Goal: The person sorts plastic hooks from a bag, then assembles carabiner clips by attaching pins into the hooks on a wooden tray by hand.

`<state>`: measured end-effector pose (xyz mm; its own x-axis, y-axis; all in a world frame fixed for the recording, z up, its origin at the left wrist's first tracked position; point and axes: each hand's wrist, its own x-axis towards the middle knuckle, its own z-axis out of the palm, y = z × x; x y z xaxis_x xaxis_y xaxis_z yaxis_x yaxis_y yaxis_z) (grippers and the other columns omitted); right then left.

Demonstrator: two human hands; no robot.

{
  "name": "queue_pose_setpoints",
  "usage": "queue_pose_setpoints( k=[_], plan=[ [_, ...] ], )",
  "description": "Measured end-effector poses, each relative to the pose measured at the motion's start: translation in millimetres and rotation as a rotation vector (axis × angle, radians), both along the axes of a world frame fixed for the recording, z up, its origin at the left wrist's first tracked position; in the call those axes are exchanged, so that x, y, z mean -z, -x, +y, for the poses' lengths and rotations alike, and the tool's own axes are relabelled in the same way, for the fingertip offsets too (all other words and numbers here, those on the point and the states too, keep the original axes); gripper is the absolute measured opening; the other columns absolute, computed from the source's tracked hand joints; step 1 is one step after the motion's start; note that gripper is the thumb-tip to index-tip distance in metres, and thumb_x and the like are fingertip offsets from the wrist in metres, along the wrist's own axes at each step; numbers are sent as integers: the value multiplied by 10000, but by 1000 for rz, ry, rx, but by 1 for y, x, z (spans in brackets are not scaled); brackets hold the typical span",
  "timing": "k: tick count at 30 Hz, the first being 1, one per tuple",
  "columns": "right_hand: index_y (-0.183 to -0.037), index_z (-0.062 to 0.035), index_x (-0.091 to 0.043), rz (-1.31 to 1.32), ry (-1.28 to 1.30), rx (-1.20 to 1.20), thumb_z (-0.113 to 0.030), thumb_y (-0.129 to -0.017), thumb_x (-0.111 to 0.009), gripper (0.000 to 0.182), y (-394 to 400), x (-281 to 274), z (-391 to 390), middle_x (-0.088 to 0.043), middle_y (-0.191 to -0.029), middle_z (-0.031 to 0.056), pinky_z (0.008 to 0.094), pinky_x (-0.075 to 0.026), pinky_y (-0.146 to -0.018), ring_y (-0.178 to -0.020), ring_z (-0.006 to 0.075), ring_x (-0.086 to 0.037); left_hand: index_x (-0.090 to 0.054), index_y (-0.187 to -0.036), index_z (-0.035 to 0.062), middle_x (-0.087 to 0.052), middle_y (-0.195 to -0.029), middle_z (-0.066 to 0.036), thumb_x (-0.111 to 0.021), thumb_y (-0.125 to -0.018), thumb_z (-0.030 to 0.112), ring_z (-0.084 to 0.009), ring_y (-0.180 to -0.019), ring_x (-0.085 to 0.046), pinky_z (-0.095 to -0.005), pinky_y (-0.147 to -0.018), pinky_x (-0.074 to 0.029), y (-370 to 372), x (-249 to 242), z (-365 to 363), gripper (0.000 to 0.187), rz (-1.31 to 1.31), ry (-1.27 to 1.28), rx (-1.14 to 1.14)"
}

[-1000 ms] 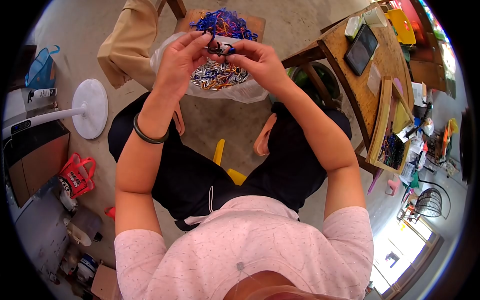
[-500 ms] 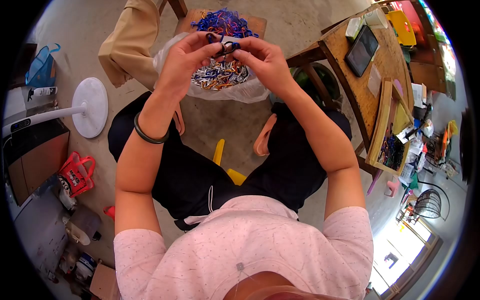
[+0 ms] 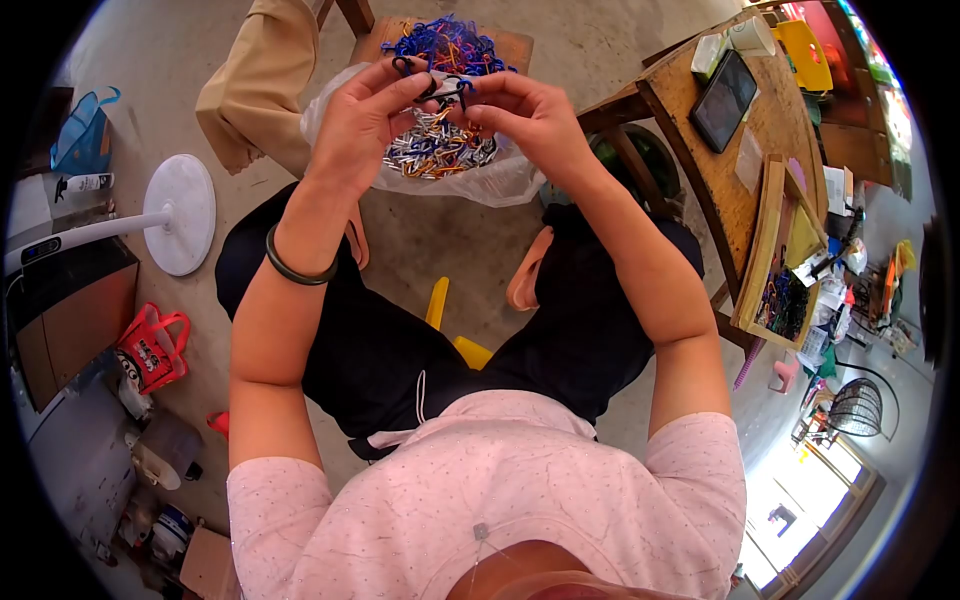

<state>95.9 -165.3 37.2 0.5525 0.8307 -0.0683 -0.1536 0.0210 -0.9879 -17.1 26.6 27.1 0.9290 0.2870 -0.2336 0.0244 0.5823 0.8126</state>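
Observation:
My left hand [image 3: 362, 115] pinches a black carabiner-like metal clip [image 3: 403, 66] between thumb and fingers. My right hand [image 3: 530, 112] has its thumb and fingertips closed on a dark blue clip [image 3: 464, 90]. The dark pieces meet in the gap between the two hands, but whether they are linked is too small to tell. Below the hands, a clear plastic bag [image 3: 490, 188] holds a heap of silver, gold and blue clips [image 3: 435, 155]. Beyond them, a pile of mostly blue clips [image 3: 450, 45] lies on a wooden board or stool [image 3: 515, 48].
To the right, a wooden table [image 3: 690, 140] carries a phone [image 3: 724, 101] and a paper cup [image 3: 751, 38]. A wooden tray [image 3: 765, 245] with dark clips sits by its near edge. Beige cloth [image 3: 265, 90] hangs at the left, above a white round stand base [image 3: 180, 215].
The hands have moved slightly apart, and more of the black clip now shows above my left fingers. The clips in the bag and on the board look the same.

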Motion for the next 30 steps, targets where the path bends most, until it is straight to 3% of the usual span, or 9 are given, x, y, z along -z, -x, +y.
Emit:
queue_pose_setpoints(
  k=[3, 18, 21, 30],
  plan=[
    [-1206, 15, -629, -34, -2, 25, -64, -959, -635, 259, -1, 7, 0, -732, -1046, 100, 257, -524, -813, -965, 124, -686, -677, -1104, 72, -721, -1001, -37, -705, -924, 100, -114, -835, -686, -233, -766, -539, 0, 1, 0, 185, -22, 13, -24],
    [-1151, -9, -670, 111, -7, 73, -151, -990, -621, 220, -9, -1, -5, -729, -1047, 84, 293, -532, -843, -914, 128, -678, -655, -1139, 34, -713, -1029, -55, -674, -944, 84, -140, -859, -677, -253, -790, -543, 0, 1, 9, 202, -36, 81, -68],
    [-1062, 1, -685, 178, -93, 104, -174, -942, -696, 212, -9, 1, -4, -729, -965, 63, 271, -541, -789, -868, 126, -681, -669, -1123, 36, -716, -1010, -36, -690, -935, 96, -120, -825, -677, -223, -739, -515, -1, 1, 7, 199, -31, 11, -56],
    [-1039, -2, -673, 109, -15, 0, -152, -935, -704, 185, -7, -5, -4, -706, -942, 58, 277, -544, -809, -880, 123, -677, -715, -1085, 61, -729, -924, -10, -725, -912, 117, -69, -800, -673, -168, -612, -416, 1, -3, -1, 182, -52, -336, 53]
  ],
)
